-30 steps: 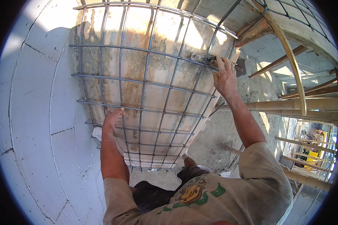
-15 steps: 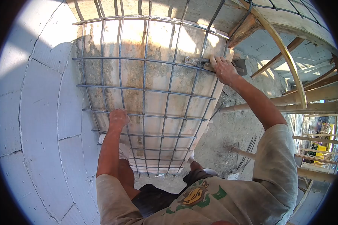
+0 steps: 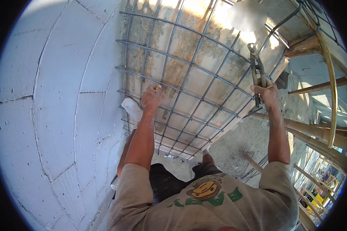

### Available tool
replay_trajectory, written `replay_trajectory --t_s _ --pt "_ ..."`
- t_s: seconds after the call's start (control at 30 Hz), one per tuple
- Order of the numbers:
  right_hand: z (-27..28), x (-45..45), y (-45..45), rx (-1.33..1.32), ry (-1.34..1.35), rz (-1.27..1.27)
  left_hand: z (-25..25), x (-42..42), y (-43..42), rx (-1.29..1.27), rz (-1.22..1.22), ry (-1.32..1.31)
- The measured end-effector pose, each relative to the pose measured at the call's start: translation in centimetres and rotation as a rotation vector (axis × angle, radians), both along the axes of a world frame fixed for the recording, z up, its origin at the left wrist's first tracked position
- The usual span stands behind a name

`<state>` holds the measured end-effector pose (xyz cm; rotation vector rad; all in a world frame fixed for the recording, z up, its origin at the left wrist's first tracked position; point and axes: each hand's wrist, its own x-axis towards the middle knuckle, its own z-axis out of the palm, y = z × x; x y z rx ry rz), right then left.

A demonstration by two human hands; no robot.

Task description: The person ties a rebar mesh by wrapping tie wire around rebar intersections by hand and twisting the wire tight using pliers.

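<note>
A grid of crossed steel rebar (image 3: 196, 65) lies over a stained wooden board (image 3: 181, 73). My left hand (image 3: 151, 96) is closed at a rebar crossing near the grid's left side, its fingertips around the bar. At the grid's right edge, my right hand (image 3: 266, 94) is wrapped round the handles of metal pliers (image 3: 255, 63). The pliers' head points up and away from me, over the bars, with the two handles slightly apart.
A pale block wall (image 3: 65, 96) runs along the left. Wooden beams and a curved plank (image 3: 330, 88) stand at the right, with bamboo poles (image 3: 316, 131) below them. My feet are near the grid's lower end. Thin rods lie on the concrete floor (image 3: 235, 154).
The view has turned, so the grid sits further right and tilted. My right hand has lifted the pliers from the bars and turned them upright. My left hand stays on the grid.
</note>
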<state>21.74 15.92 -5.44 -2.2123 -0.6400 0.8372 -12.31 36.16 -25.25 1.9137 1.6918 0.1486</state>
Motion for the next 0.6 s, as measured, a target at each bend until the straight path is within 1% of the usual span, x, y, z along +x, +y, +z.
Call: replay_trajectory --t_s 0.03,0.1,0.17,0.2,0.23,0.3,0.4,0.5,0.6 --pt "0.2 -2.5 -0.2 0.029 0.106 -0.060 0.4 -0.2 -0.8 -0.002 0.056 -0.086" --pt "-2.3 -8.2 0.0 0.274 0.526 -0.107 1.6 0.1 -1.7 -0.002 0.139 -0.275" --pt "-6.3 -12.9 0.1 0.241 0.837 -0.031 0.5 -0.4 -2.1 -0.009 0.174 -0.396" --pt "-7.8 -15.0 0.4 0.185 0.911 -0.016 0.0 -0.4 -2.0 -0.008 0.192 -0.464" --pt "-9.5 -17.1 0.9 0.089 0.888 -0.011 -0.4 -0.5 -1.8 -0.032 0.199 -0.466" --pt "-12.7 -20.1 1.7 0.006 0.934 0.092 -0.9 -1.1 -1.7 -0.090 0.210 -0.456" --pt "-17.0 -23.3 3.1 -0.198 0.730 0.316 -1.4 -1.6 -1.3 -0.078 0.153 -0.444" --pt "-18.1 -24.9 4.9 -0.127 0.894 0.251 -2.0 -2.0 -1.3 -0.041 0.110 -0.457" --pt "-17.7 -26.1 6.0 -0.089 1.143 0.048 -2.0 -1.8 -1.4 -0.061 0.136 -0.536"
